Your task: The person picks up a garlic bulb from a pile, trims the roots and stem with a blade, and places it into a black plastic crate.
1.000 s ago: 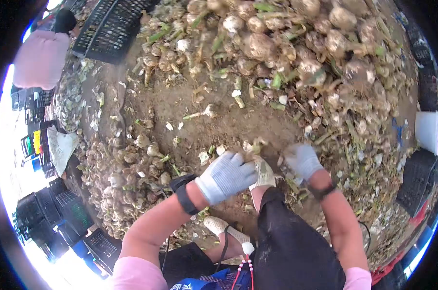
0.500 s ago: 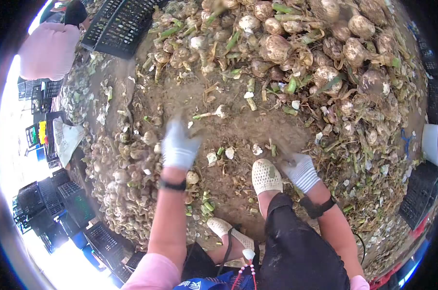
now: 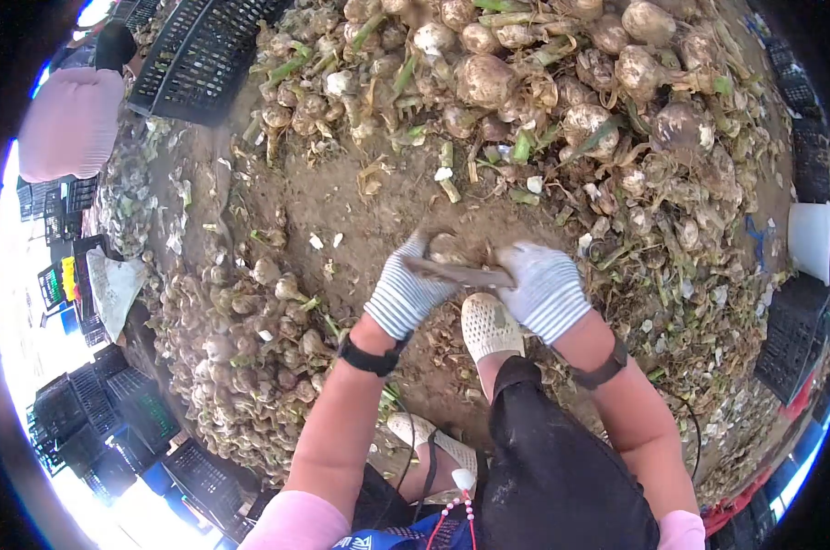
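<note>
My left hand (image 3: 410, 286), in a white striped glove, is closed around a garlic bulb (image 3: 446, 246) whose dirty head shows beyond the fingertips. My right hand (image 3: 545, 289), gloved the same way, grips a flat brown blade-like strip (image 3: 461, 273) that reaches across to the left fingers. Its handle, if any, is hidden in the palm, and motion blurs the spot where both hands meet. Below the hands is my cream perforated shoe (image 3: 490, 328). To the left lies a heap of garlic bulbs (image 3: 250, 339); ahead is a pile of dirty, stemmed garlic (image 3: 488, 82).
A black plastic crate (image 3: 208, 64) stands at the upper left, near a person in a pink top (image 3: 71, 124). More dark crates (image 3: 103, 394) are stacked at left. A white bucket (image 3: 811, 240) and a crate (image 3: 791, 335) stand at right. Cut stems and peelings litter the soil.
Both hands have come together in front of the shoe. The stemmed garlic bulb that lay on the bare soil is now in my left hand. The view has shifted slightly.
</note>
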Demonstrator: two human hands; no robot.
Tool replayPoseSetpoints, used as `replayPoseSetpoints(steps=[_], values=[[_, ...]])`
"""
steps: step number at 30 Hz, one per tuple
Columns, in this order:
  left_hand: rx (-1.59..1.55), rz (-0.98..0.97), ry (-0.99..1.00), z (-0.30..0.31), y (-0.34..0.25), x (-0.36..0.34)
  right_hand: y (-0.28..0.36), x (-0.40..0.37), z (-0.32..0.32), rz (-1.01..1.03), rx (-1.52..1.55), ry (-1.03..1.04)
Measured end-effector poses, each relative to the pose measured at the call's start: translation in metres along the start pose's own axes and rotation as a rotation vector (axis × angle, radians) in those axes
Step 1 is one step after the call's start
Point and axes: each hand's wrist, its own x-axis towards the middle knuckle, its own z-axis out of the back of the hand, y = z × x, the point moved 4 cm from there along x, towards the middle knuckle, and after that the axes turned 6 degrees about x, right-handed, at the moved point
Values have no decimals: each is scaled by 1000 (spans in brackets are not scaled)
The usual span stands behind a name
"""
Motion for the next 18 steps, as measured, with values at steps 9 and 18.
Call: replayPoseSetpoints(steps=[9, 18], values=[[83, -375, 149, -31, 11, -17, 17, -8, 0, 197, -136, -209], [507, -409, -94, -46, -48, -54, -109, -47, -10, -382, 181, -271]])
